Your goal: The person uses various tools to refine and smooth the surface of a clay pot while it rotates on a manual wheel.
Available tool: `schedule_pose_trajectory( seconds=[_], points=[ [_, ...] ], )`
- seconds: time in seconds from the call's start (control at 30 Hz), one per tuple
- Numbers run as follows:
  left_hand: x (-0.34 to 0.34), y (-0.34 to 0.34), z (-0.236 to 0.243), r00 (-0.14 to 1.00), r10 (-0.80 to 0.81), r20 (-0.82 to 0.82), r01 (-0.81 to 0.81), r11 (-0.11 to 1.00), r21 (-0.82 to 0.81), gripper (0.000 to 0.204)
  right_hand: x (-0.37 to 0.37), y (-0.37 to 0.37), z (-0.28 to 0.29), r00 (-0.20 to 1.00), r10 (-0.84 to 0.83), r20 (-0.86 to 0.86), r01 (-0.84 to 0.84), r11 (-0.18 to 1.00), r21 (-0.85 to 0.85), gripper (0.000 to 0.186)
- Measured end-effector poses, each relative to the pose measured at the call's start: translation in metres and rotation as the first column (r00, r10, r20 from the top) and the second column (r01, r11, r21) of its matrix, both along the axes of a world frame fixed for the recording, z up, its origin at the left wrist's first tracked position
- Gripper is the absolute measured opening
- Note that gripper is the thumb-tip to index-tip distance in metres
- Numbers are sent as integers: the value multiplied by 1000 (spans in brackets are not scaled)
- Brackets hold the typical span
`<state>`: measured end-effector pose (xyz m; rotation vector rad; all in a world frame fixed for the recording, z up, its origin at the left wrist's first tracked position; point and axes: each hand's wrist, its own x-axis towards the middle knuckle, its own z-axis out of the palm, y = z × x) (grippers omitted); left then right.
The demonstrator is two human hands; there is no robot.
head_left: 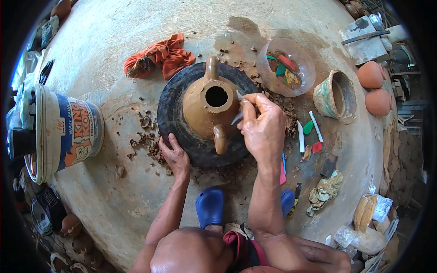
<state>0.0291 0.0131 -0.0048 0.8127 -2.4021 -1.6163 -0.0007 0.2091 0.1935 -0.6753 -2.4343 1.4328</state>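
Observation:
A wet brown clay pot [196, 105] with a round open mouth and two curved handles stands on a round black turntable [175, 86]. One handle [211, 68] is at the far side, the other handle [220, 139] nearer me. My left hand [176, 158] rests at the turntable's near left edge, fingers apart and holding nothing. My right hand [264, 123] is closed in a pinch at the pot's right side, beside the neck. From its fingers stick the ends of a thin whitish pointed tool [237, 118]; the fingers hide its middle.
Clay scraps [152, 148] lie around the turntable. An orange cloth [170, 57] is at the far left, a paint bucket [75, 132] at left. To the right are a clear bowl [302, 86] with coloured pieces, a greenish pot [325, 102] and small strips [301, 136].

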Motion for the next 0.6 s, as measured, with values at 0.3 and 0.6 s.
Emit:
schedule_pose_trajectory(
  seconds=[0.3,0.6],
  points=[
    [23,11,-1,1000,18,22,-19,997,80,64,5,-6,6,964,-147,-221,21,872,-489,16],
    [30,-7,-7,999,-45,20,34,918,394,67,-18,50,-29,990,26,138,-51,982,180,20]
  ],
)
